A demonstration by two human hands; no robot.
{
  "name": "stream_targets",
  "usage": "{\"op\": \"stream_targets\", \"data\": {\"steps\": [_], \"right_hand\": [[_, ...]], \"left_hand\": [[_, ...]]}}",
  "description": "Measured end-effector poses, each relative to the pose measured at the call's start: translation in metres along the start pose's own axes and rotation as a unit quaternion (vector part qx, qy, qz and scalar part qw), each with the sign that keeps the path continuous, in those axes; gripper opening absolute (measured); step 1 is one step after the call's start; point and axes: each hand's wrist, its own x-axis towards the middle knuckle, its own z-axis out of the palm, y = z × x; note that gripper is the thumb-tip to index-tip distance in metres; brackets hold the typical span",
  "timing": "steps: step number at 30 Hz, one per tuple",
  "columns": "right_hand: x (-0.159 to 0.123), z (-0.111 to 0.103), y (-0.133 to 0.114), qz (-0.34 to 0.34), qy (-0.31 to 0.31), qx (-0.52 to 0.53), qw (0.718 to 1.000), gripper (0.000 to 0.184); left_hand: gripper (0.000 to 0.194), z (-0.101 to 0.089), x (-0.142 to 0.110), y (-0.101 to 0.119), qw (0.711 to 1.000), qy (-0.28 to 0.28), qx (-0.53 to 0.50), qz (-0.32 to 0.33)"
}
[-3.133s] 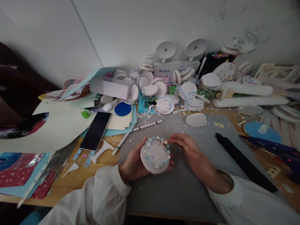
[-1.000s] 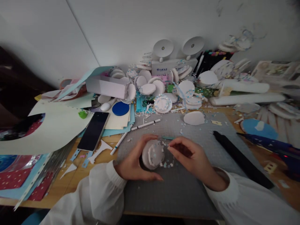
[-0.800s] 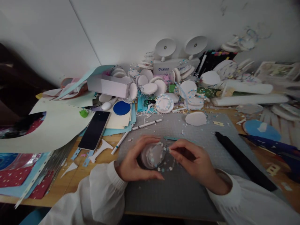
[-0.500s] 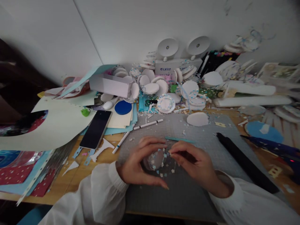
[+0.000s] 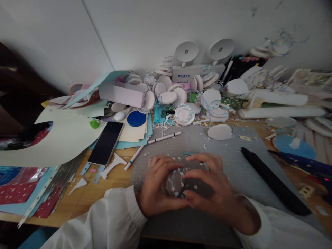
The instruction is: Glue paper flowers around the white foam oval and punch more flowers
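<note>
A small round white disc [image 5: 173, 181] trimmed with tiny blue and white flowers is cupped between both hands, low over a grey cutting mat [image 5: 228, 152]. My left hand [image 5: 155, 188] wraps its left side with fingers curled over the top. My right hand [image 5: 207, 188] closes over its right side, fingers bent round the rim. Most of the disc is hidden by the fingers. A thin teal strip [image 5: 187, 153] lies on the mat just beyond my fingers.
A black phone [image 5: 106, 142] and white pens [image 5: 163, 137] lie left of the mat. A long black bar [image 5: 272, 180] lies on its right side. Several white discs [image 5: 219, 132], a white box [image 5: 121, 94] and paper sheets crowd the back and left.
The disc was first held face up, then turned on edge and lowered to the mat. Both hands have since closed in around it and moved slightly nearer to me.
</note>
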Motion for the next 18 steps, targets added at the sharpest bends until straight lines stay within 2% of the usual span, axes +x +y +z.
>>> {"op": "stream_targets", "data": {"steps": [10, 18], "right_hand": [[0.0049, -0.0016, -0.0067, -0.03, -0.027, 0.038, 0.998, 0.012], [0.0067, -0.0064, -0.0083, -0.044, -0.047, 0.065, 0.996, 0.018]], "left_hand": [[0.074, -0.0019, -0.0005, 0.002, 0.99, -0.05, 0.117, 0.061], [0.073, -0.0062, 0.0045, -0.0031, 0.989, -0.047, 0.124, 0.059]]}}
